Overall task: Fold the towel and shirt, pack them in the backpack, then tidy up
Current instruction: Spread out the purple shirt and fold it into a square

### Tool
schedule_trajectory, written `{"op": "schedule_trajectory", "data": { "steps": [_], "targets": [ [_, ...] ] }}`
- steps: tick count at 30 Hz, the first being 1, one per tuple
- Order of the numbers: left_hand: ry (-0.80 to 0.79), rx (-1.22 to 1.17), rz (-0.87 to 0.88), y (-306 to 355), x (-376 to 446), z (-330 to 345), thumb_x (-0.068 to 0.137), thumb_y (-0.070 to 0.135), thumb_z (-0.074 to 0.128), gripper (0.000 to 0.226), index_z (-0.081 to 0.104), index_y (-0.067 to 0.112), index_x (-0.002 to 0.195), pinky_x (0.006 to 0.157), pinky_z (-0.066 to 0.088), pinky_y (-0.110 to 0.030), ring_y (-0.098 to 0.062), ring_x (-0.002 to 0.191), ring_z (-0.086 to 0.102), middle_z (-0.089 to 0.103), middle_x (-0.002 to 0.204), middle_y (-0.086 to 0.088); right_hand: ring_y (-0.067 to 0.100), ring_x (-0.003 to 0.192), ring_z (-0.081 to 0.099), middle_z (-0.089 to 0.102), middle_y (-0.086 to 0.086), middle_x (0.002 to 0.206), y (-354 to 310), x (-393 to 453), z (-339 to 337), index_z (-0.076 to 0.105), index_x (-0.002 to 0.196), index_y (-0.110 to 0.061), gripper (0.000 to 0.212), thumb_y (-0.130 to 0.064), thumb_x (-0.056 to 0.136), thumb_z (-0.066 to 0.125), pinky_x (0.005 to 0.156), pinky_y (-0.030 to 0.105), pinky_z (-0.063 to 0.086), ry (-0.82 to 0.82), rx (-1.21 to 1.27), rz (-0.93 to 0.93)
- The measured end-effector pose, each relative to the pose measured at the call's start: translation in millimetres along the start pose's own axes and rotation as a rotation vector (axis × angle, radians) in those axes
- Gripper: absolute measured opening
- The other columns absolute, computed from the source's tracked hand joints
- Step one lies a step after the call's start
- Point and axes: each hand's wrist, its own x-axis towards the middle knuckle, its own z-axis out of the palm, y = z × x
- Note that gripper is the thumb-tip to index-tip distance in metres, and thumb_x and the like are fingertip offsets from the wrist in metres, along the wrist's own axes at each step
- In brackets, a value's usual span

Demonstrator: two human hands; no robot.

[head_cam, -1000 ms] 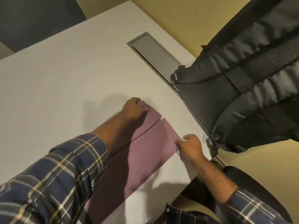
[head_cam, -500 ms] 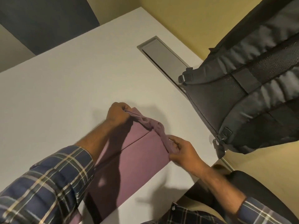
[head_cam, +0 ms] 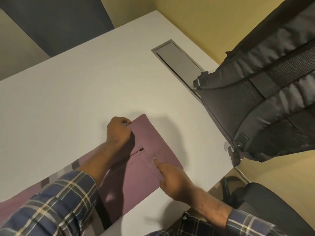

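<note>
The flat mauve cloth garment [head_cam: 153,150] lies on the white worktop [head_cam: 68,108], its far end turned over into a band; the left hand [head_cam: 118,132] pinches that band's far corner, the right hand [head_cam: 170,178] pinches its near edge, probably to keep the fold square; the black padded backpack [head_cam: 265,103] waits just beside, to the right.

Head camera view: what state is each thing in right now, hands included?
purple cloth: flat on the table, far end folded over.
left hand: fingers curled, pinching the fold's left corner.
right hand: gripping the fold's right edge.
backpack: on the table's right edge; whether it is open cannot be told.
table hatch: closed.
</note>
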Motion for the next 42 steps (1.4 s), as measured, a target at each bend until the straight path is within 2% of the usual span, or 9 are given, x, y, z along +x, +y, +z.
{"op": "schedule_trajectory", "data": {
  "steps": [5, 9, 17, 20, 22, 27, 35, 37, 42],
  "targets": [
    [0.180, -0.111, -0.178, 9.1, -33.0, 13.1, 0.087, 0.017, 0.060, 0.009, 0.060, 0.013, 0.095, 0.061, 0.038, -0.017, -0.005, 0.068, 0.053, 0.060, 0.080, 0.005, 0.019, 0.122, 0.052, 0.053, -0.001, 0.140, 0.5, 4.5, 0.3, 0.022, 0.156, -0.022, 0.073, -0.024, 0.090, 0.055, 0.107, 0.030, 0.041, -0.065, 0.027, 0.020],
    [0.086, -0.200, -0.323, 3.1, -56.7, 39.2, 0.076, 0.041, 0.064, 0.034, 0.057, 0.008, 0.076, 0.053, 0.042, -0.026, -0.014, 0.054, 0.051, 0.055, 0.060, -0.001, 0.018, 0.129, 0.049, 0.049, -0.001, 0.146, 1.4, 5.1, 2.9, 0.027, 0.154, -0.020, 0.070, -0.022, 0.091, 0.056, 0.110, 0.032, 0.040, -0.064, 0.060, 0.026],
    [0.044, -0.271, -0.449, 4.3, -76.3, 52.2, 0.083, 0.027, 0.073, 0.032, 0.066, -0.001, 0.070, 0.056, 0.050, -0.030, -0.021, 0.057, 0.057, 0.064, 0.064, -0.014, 0.016, 0.136, 0.044, 0.044, -0.003, 0.151, -0.8, 9.4, 8.7, 0.031, 0.154, -0.020, 0.067, -0.023, 0.092, 0.058, 0.113, 0.029, 0.037, -0.015, 0.044, 0.034],
    [0.025, -0.368, -0.503, 5.2, -83.1, 48.0, 0.077, 0.016, 0.072, 0.013, 0.067, 0.009, 0.086, 0.068, 0.062, -0.038, -0.024, 0.072, 0.068, 0.070, 0.078, -0.010, 0.014, 0.133, 0.046, 0.045, -0.005, 0.151, -1.4, 10.6, 8.1, 0.032, 0.153, -0.022, 0.066, -0.027, 0.092, 0.058, 0.111, 0.028, 0.040, -0.005, 0.091, 0.056],
    [0.039, -0.419, -0.547, 3.1, -91.8, 45.7, 0.077, 0.015, 0.072, 0.023, 0.060, 0.016, 0.096, 0.074, 0.061, -0.040, -0.023, 0.081, 0.068, 0.068, 0.087, -0.005, 0.011, 0.127, 0.050, 0.048, -0.007, 0.147, -1.8, 10.7, 8.0, 0.036, 0.151, -0.023, 0.063, -0.029, 0.093, 0.057, 0.106, 0.023, 0.042, 0.030, 0.110, 0.069],
    [-0.010, -0.256, -0.468, -11.2, -115.3, 46.1, 0.078, 0.013, 0.073, 0.008, 0.066, 0.015, 0.076, 0.066, 0.061, -0.035, -0.023, 0.069, 0.069, 0.070, 0.069, -0.005, 0.006, 0.116, 0.055, 0.059, -0.009, 0.133, -7.8, 15.4, 2.9, 0.049, 0.142, -0.022, 0.048, -0.030, 0.094, 0.055, 0.095, 0.012, 0.037, 0.199, 0.113, 0.078],
    [-0.024, -0.296, -0.312, -5.7, -108.4, 46.2, 0.080, 0.013, 0.077, 0.018, 0.069, 0.015, 0.096, 0.074, 0.060, -0.030, -0.014, 0.069, 0.067, 0.069, 0.073, 0.001, 0.007, 0.100, 0.058, 0.063, -0.009, 0.117, -13.4, 30.5, -7.3, 0.053, 0.131, -0.025, 0.040, -0.032, 0.092, 0.052, 0.086, 0.026, 0.051, 0.284, 0.095, 0.106],
    [0.031, -0.323, -0.230, -0.8, -111.0, 42.1, 0.080, 0.010, 0.077, 0.018, 0.067, 0.023, 0.090, 0.069, 0.060, -0.027, -0.013, 0.066, 0.066, 0.068, 0.069, 0.003, 0.007, 0.100, 0.058, 0.062, -0.012, 0.119, -11.5, 30.1, -10.5, 0.053, 0.131, -0.027, 0.040, -0.032, 0.091, 0.053, 0.085, 0.026, 0.051, 0.287, 0.111, 0.118],
    [0.177, -0.285, -0.108, -3.1, -111.8, 37.5, 0.084, 0.005, 0.071, 0.031, 0.062, 0.017, 0.112, 0.060, 0.050, -0.009, -0.010, 0.065, 0.061, 0.064, 0.075, 0.007, 0.009, 0.105, 0.056, 0.060, -0.010, 0.122, -6.2, 26.2, -11.8, 0.051, 0.135, -0.025, 0.043, -0.031, 0.092, 0.054, 0.092, 0.028, 0.051, 0.251, 0.128, 0.182]
  ]
}}
